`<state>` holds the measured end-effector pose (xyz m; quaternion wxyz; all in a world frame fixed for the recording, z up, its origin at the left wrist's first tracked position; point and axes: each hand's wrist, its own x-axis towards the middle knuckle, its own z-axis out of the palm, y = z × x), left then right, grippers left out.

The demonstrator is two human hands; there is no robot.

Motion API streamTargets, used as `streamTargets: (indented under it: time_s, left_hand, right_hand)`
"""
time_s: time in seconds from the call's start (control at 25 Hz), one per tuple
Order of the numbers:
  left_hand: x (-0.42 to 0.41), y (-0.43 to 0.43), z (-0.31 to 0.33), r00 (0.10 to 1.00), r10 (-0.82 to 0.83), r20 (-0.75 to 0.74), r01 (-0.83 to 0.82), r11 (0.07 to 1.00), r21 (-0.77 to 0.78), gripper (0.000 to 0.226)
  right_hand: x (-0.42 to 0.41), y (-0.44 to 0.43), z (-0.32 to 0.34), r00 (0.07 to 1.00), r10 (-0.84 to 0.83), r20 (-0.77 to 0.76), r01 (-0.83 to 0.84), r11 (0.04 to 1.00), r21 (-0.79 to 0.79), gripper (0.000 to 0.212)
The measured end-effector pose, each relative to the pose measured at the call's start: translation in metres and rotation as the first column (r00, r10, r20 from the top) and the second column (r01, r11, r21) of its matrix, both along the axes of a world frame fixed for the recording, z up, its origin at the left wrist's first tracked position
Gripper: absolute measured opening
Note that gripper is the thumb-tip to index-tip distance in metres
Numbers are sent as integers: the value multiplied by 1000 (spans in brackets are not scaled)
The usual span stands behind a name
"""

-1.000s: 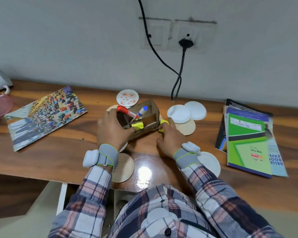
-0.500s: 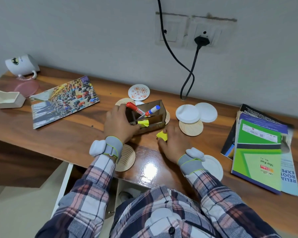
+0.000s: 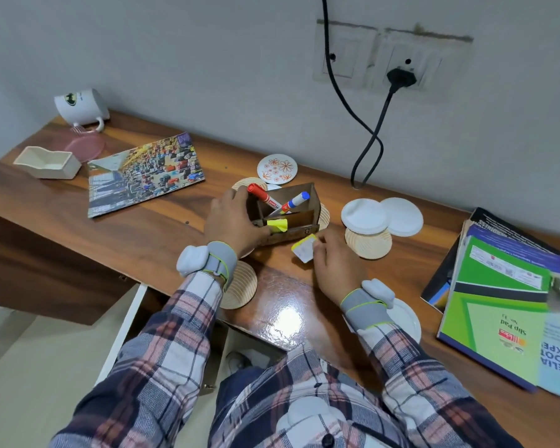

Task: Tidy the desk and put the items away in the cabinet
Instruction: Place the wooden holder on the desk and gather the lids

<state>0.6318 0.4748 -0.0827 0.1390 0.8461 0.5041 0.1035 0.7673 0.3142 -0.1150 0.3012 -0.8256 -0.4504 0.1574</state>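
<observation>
Here, looking down from the head camera, the person leans over a wooden desk (image 3: 62, 202) set against a grey wall. The left hand (image 3: 232, 223) is wrapped round the left end of a small brown desk organiser (image 3: 299, 218), thumb at the front and fingers over the top edge. Inside the organiser's rear compartment a red marker (image 3: 262, 194) and a blue-capped marker (image 3: 296, 202) lean tilted, and a wad of yellow sticky notes (image 3: 277, 225) pokes out of the front one.

The right hand (image 3: 337, 263) sits just in front of the organiser's right corner, its fingertips pinching a small yellow note pad (image 3: 303, 250) that is tipped up off the desk surface. Both wrists wear grey bands with white pods.

Round coasters lie scattered about the organiser: a floral coaster (image 3: 277, 168) behind it near the wall, two white coasters (image 3: 382, 216) overlapping to its right, a ribbed wooden coaster (image 3: 369, 245) partly under the nearer white one, another wooden coaster (image 3: 241, 289) under the left wrist, and a white one (image 3: 404, 318) under the right wrist.

Over on the left lies a colourful photo print (image 3: 146, 174), with a white tray (image 3: 47, 163), a pink disc (image 3: 84, 145) and a white mug (image 3: 80, 106) tipped on its side beyond it. On the right is a stack of booklets (image 3: 505, 305) with a green slip pad on top. A black cable (image 3: 369, 137) hangs from a wall socket (image 3: 401, 77) down to the desk.
</observation>
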Motion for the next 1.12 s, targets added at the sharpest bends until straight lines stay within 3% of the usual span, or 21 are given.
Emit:
streamTargets:
  time_s: [0.2, 0.32, 0.56, 0.64, 1.12]
  left_hand:
    - [-1, 0, 0, 1000, -1, -9, 1, 1000, 4, 79]
    - [-2, 2, 0, 1000, 8, -7, -8, 1000, 3, 78]
    - [-1, 1, -1, 1000, 5, -14, -5, 1000, 19, 76]
    - [-2, 2, -1, 1000, 8, -9, -8, 1000, 19, 77]
    - [-5, 4, 1, 1000, -8, 11, 8, 1000, 1, 77]
  right_hand:
    - [6, 10, 10, 985, -24, -169, 45, 991, 123, 14]
    - [5, 10, 12, 983, -6, -182, 38, 983, 177, 18]
    - [5, 23, 27, 967, 70, 246, -118, 976, 184, 23]
    - [2, 28, 29, 954, 63, 292, -118, 977, 175, 21]
    - [-9, 39, 19, 991, -70, 110, 52, 986, 158, 12]
